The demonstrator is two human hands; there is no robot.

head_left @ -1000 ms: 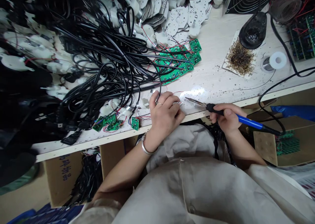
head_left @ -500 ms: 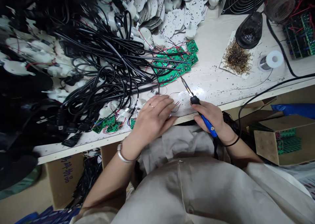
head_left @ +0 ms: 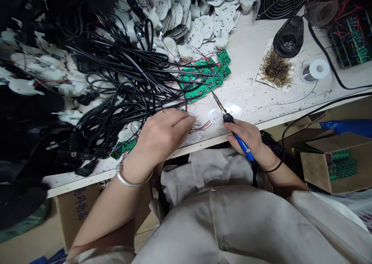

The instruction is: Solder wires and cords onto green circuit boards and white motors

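Note:
My right hand [head_left: 247,138] grips a soldering iron [head_left: 240,143] with a blue handle; its tip points up and left, just short of the green circuit boards [head_left: 203,78]. My left hand [head_left: 162,136] rests near the table edge, its fingers bent and pressed together. Whatever lies under those fingers is hidden. Thin red and dark wires [head_left: 203,127] stick out to the right of its fingertips. Black power cords [head_left: 139,70] run in bundles to the boards. Another green board [head_left: 123,149] lies left of my left wrist.
Grey-white plates [head_left: 200,28] and white plastic parts with motors [head_left: 49,74] are heaped at the back and left. An iron stand [head_left: 288,37], solder-flecked pad [head_left: 274,68], solder spool [head_left: 316,69] and fan [head_left: 285,2] stand at right. A cardboard box [head_left: 316,171] holds boards below.
My left hand has moved left along the table edge, and more of the thin wires now show. My right hand keeps the soldering iron in nearly the same place.

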